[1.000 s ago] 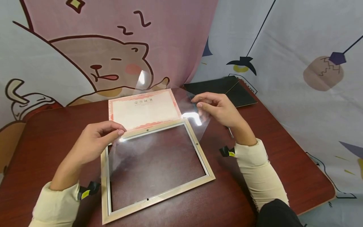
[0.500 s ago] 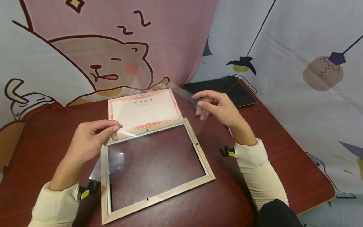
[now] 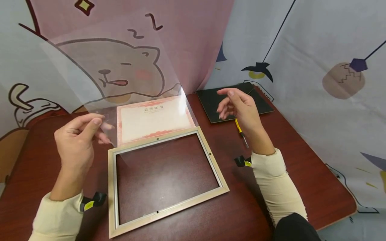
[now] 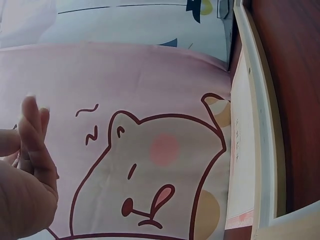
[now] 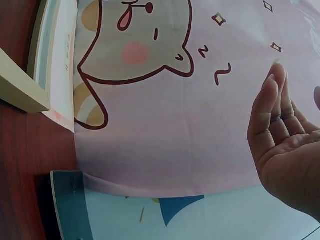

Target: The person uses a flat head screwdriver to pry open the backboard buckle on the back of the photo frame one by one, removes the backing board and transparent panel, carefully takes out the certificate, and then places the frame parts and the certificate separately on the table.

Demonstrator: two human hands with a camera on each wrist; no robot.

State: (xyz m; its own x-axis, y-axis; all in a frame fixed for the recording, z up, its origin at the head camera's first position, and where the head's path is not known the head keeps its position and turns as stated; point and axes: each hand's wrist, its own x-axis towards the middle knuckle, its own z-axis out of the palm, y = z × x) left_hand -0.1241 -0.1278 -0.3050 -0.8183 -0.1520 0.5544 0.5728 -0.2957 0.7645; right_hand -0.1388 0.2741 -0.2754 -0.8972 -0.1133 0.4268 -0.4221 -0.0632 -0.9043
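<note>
A clear plastic sheet (image 3: 182, 103) is raised and tilted above the far side of the table, with glare along its right edge. My left hand (image 3: 79, 139) pinches it near its lower left part, thumb against index finger. My right hand (image 3: 238, 105) is off the sheet, fingers loosely bent and holding nothing; in the right wrist view the thumb stands apart from the fingers of the right hand (image 5: 287, 130). Below lies a pale wooden picture frame (image 3: 181, 206), its opening showing bare table. Behind it is a red-bordered certificate (image 3: 150, 122), partly seen through the sheet.
A dark backing board (image 3: 211, 103) lies at the back right, behind my right hand. A yellow and black screwdriver (image 3: 241, 133) lies beside my right wrist. Printed cloth (image 3: 193, 43) hangs along the table's far and right sides. The reddish-brown table (image 3: 313, 187) ends at the right.
The sheet has risen from over the frame and swung up to the left. My left hand has moved left and up with it. My right hand has let go of the sheet.
</note>
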